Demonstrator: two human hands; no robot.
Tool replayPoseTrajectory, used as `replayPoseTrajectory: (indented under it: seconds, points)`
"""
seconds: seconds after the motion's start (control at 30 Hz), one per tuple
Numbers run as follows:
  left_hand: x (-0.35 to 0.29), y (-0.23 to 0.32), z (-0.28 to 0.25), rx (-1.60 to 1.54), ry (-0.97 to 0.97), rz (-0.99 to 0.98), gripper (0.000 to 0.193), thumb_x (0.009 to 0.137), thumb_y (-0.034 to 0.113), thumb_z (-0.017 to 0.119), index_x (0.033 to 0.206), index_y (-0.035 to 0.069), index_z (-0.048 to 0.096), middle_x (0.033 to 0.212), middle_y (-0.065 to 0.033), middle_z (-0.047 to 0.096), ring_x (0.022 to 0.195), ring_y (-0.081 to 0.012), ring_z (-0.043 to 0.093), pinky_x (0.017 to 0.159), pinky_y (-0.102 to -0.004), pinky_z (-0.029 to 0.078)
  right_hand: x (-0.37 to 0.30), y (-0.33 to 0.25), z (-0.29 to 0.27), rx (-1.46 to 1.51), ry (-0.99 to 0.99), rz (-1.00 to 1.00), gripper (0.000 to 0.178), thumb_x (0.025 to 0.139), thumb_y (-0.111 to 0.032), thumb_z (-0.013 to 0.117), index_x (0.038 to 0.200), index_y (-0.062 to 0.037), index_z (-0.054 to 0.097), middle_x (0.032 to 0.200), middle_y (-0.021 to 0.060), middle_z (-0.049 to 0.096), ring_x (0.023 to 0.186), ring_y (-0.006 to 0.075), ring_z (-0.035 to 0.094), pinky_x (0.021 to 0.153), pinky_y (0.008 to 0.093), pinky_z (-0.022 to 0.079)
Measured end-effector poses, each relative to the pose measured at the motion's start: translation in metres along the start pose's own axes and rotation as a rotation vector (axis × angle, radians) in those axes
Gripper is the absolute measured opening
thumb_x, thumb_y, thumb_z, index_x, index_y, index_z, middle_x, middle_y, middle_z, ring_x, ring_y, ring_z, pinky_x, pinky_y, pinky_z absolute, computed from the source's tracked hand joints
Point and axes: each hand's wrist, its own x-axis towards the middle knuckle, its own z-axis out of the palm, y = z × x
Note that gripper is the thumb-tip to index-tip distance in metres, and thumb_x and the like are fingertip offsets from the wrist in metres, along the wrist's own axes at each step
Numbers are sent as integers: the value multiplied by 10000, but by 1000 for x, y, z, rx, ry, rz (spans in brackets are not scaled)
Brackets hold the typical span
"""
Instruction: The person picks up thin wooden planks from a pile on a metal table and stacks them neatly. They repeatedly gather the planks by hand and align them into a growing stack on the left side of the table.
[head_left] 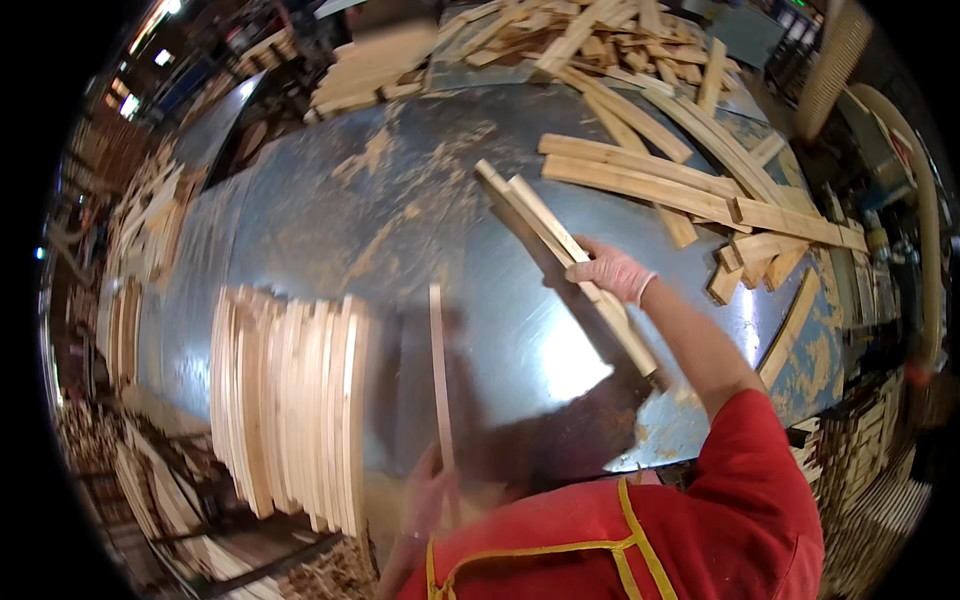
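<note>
My right hand (pixel 612 274), in a pale glove, is closed round two light wooden strips (pixel 545 222) lying side by side over the metal tabletop. Their far ends are staggered. Close to my body, my left hand (pixel 428 492) is smeared by motion; it appears closed on the near end of a single thin wooden strip (pixel 440 370), which points away from me. To the left of that strip, a row of similar strips (pixel 290 400) is packed tightly together at the table's near edge.
Longer boards (pixel 650 190) lie crossed at the right of the metal table (pixel 330 220), which has sawdust patches. A heap of offcuts (pixel 620 50) and a stack of boards (pixel 375 65) sit at the far side. A ribbed hose (pixel 835 65) hangs at the far right.
</note>
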Motion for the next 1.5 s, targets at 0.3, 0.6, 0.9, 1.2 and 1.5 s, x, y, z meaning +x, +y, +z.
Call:
replayPoseTrajectory:
  seconds: [0.3,0.6,0.9,1.2,1.5]
  points:
    - [4,7,-34,24,-47,267,826,862,151,750,1619,63,431,1386,-86,648,1249,-216,633,1061,-376,518,-35,68,346,475,287,90,782,997,-366,752,1623,-31,426,1428,180,647,1263,295,630,1058,414,528]
    - [-26,-69,-106,1284,583,280,910,886,411,797,1645,99,403,1644,-133,462,1391,-417,545,1154,-486,464,15,29,413,-475,38,161,797,982,-598,676,1435,49,568,1362,331,674,1307,466,633,1110,461,505]
    - [3,-81,-129,1586,815,316,922,905,476,731,1649,54,387,1683,-205,393,1585,-431,320,1287,-589,293,24,-30,192,-732,101,-194,587,889,-445,719,1321,-55,647,1287,251,721,1217,417,681,1042,465,531]
    - [70,-74,50,1458,656,460,899,866,438,753,1589,19,423,1607,-228,423,1532,-469,335,1277,-633,243,29,-111,-185,-1222,831,179,781,881,-634,707,1387,-40,672,1454,214,658,1354,346,634,1120,451,520]
    - [73,-61,59,1559,609,356,801,1023,538,555,1608,30,353,1637,-260,346,1533,-491,300,1287,-623,210,20,-58,-268,-1308,473,398,1063,793,-835,716,1550,-111,539,1503,234,610,1391,400,594,1146,496,487]
